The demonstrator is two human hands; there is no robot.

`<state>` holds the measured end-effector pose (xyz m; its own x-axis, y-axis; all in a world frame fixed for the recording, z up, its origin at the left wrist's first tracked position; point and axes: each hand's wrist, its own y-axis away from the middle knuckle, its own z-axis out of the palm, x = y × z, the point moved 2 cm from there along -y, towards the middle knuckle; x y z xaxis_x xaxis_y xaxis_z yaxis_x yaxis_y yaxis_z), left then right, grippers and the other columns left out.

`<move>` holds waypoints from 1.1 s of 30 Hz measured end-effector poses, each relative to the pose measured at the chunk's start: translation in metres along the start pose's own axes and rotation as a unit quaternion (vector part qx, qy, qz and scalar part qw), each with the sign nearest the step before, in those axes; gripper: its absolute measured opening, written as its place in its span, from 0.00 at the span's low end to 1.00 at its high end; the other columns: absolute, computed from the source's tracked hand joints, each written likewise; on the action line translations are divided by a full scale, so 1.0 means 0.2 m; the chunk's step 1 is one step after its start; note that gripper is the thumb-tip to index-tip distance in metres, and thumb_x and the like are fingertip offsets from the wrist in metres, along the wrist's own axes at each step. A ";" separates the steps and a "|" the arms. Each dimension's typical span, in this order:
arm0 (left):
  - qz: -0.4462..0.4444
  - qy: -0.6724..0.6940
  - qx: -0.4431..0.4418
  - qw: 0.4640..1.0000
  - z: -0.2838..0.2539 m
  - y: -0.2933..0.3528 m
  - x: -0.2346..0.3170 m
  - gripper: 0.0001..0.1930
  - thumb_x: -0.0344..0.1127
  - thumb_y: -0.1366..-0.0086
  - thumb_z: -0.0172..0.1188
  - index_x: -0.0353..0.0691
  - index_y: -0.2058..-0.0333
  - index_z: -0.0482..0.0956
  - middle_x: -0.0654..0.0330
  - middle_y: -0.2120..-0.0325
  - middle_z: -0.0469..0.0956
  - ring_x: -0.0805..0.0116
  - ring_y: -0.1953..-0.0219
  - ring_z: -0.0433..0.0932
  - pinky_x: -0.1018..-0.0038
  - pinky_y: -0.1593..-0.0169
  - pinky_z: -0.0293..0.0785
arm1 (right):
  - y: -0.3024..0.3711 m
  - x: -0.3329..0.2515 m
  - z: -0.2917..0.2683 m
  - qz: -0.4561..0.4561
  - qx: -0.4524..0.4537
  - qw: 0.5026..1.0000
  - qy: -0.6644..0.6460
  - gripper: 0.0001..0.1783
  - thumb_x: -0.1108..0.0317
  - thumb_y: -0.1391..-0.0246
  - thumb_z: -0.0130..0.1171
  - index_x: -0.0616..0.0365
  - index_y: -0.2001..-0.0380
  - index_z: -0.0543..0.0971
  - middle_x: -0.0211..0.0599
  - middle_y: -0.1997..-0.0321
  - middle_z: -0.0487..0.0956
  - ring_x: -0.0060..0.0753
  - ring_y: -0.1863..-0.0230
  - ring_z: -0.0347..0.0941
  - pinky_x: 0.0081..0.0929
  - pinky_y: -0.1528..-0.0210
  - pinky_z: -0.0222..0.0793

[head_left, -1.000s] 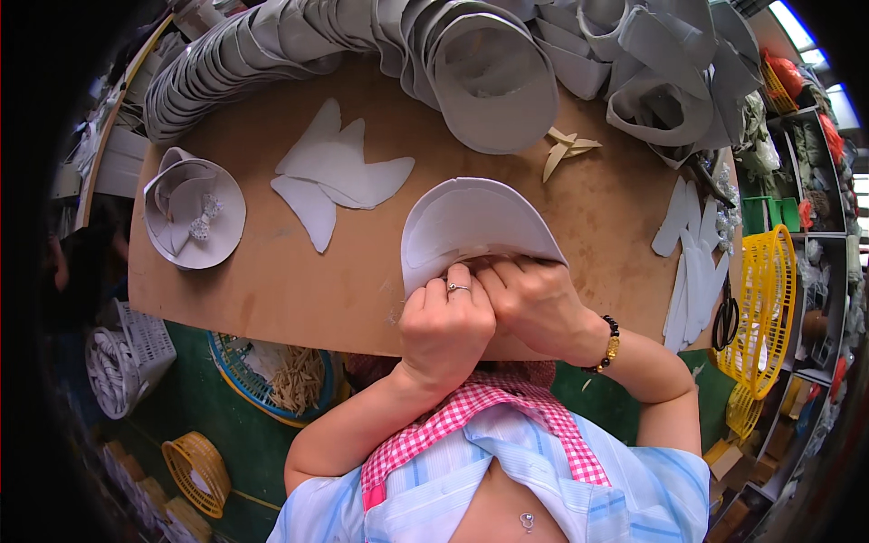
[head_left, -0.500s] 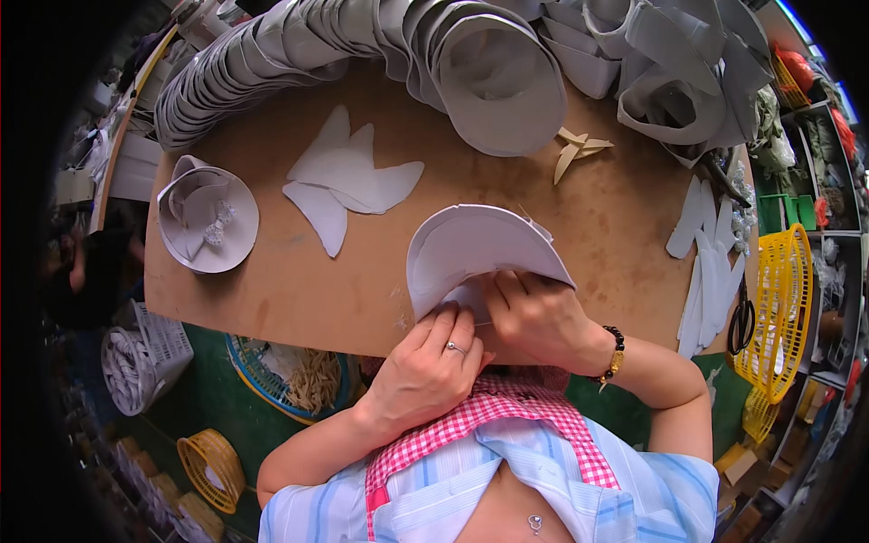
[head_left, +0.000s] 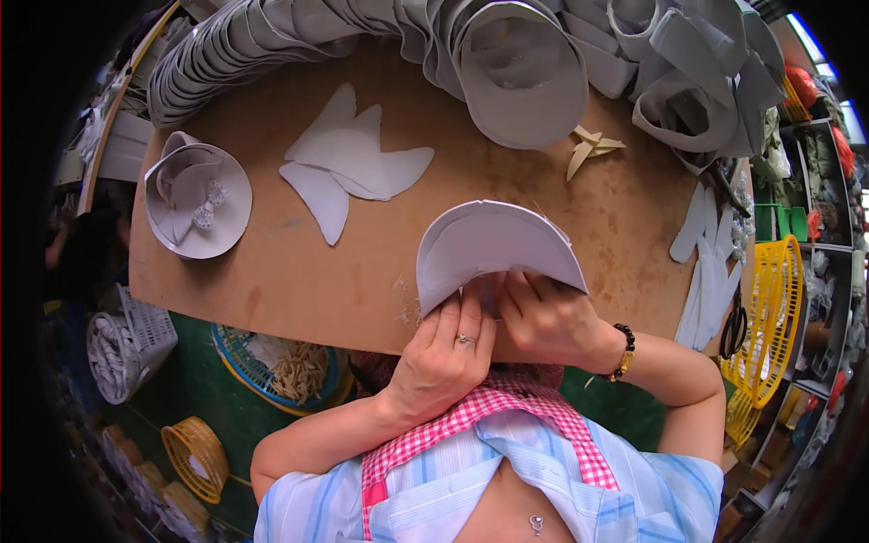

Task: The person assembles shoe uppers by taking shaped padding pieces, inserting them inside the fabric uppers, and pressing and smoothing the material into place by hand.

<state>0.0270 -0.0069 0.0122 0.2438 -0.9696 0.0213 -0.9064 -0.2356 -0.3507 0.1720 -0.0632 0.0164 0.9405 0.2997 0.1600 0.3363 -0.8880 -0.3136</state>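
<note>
Near the front edge of the table I hold a white cap-like shell with a wide curved brim (head_left: 498, 237), its rounded edge facing away from me. My left hand (head_left: 444, 348), with a ring on it, is closed, its fingertips pressed together at the shell's near left edge. My right hand (head_left: 557, 321), closed too, has its fingers curled under the near right part. Exactly what the fingertips pinch is hidden by the shell and the hands. Farther off lie several white leaf-shaped pieces (head_left: 358, 167) and a few small beige strips (head_left: 593, 147).
A long row of nested white shells (head_left: 272, 45) curves along the far edge, with more shells (head_left: 683, 109) at the right. A round white shell (head_left: 233, 213) stands left. White strips (head_left: 711, 285), black-handled scissors (head_left: 735, 330) and a yellow basket (head_left: 765, 330) are at right. A blue basket (head_left: 237, 355) sits below the table.
The view has shifted slightly, so the table and shells sit a little differently in the picture. Both hands keep hold of the shell, and the left fingers have straightened slightly.
</note>
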 end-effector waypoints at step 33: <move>-0.144 0.504 0.044 0.850 -0.12 -0.22 -0.10 0.07 0.23 0.41 0.59 0.34 0.63 0.80 0.58 0.65 0.79 0.69 0.64 0.78 0.72 0.64 0.75 | 0.18 0.32 -0.25 0.378 0.294 0.646 -0.595 0.12 0.72 0.39 0.55 0.63 0.53 0.73 0.30 0.55 0.76 0.17 0.54 0.71 0.17 0.52 0.67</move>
<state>0.0542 0.0209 0.0507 -0.0087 -0.4465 0.8948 -0.8196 -0.5094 -0.2622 0.2414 -0.0941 0.0629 0.1004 0.2244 -0.9693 -0.6094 -0.7563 -0.2382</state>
